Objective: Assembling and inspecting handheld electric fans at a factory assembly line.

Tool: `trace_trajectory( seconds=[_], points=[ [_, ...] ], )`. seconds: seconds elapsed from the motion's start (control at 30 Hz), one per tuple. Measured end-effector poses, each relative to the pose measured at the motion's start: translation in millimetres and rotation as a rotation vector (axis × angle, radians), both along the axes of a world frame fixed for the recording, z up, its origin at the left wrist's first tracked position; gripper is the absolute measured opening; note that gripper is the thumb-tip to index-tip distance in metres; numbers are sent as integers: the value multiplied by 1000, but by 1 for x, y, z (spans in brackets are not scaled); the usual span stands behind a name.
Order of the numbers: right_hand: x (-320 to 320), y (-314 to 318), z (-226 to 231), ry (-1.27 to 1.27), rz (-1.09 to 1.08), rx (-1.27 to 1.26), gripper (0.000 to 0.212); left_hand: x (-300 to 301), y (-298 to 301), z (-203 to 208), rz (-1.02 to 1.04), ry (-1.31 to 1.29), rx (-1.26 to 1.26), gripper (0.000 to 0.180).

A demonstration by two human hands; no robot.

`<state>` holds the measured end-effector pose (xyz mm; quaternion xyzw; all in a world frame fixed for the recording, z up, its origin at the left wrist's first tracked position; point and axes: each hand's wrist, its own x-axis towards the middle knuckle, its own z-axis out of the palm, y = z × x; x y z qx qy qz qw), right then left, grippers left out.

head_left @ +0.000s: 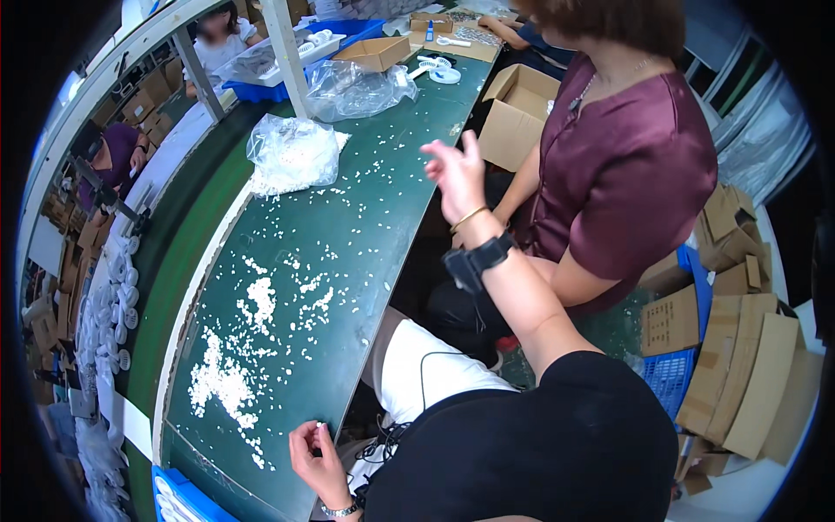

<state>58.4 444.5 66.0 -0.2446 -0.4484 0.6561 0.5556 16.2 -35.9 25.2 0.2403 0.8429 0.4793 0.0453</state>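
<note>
My left hand is at the near table edge, thumb and fingers closed on a small white piece whose exact kind I cannot make out. Up in the air by the table's right edge, my right hand has its fingers apart and nothing in it. A black band with a small box circles that wrist. Many small white pieces lie heaped and scattered on the green tabletop, left of my left hand. Farther off, a clear plastic bag holds more of them.
A person in a maroon top sits close beside my right arm. Another clear bag, a shallow cardboard box and white handled parts lie at the far end. A blue bin stands lower left; cartons crowd the right.
</note>
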Motion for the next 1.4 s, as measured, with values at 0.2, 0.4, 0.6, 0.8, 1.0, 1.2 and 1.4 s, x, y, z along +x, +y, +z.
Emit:
trace_trajectory(
  seconds=[0.2, 0.4, 0.6, 0.8, 1.0, 1.2, 1.4],
  points=[
    [37, 52, 7, 24, -188, -22, 101, -1, 4, 1, -2, -4, 26, 7],
    [54, 87, 11, 109, -317, -168, 98, -2, 1, 0, -3, -10, 17, 7],
    [61, 90, 1, 102, -307, -211, 95, -2, 1, 0, 4, -18, -2, 7],
    [59, 76, -18, 28, -269, -201, 91, -2, 1, 0, 11, -16, -16, 7],
    [55, 67, -29, -11, -258, -215, 87, -3, 2, 1, 12, -22, -31, 7],
    [61, 69, -44, -52, -233, -220, 88, -2, 5, 4, 14, -19, -39, 7],
    [72, 56, -55, -76, -203, -240, 84, -2, 8, 4, 9, -24, -39, 7]
  ],
)
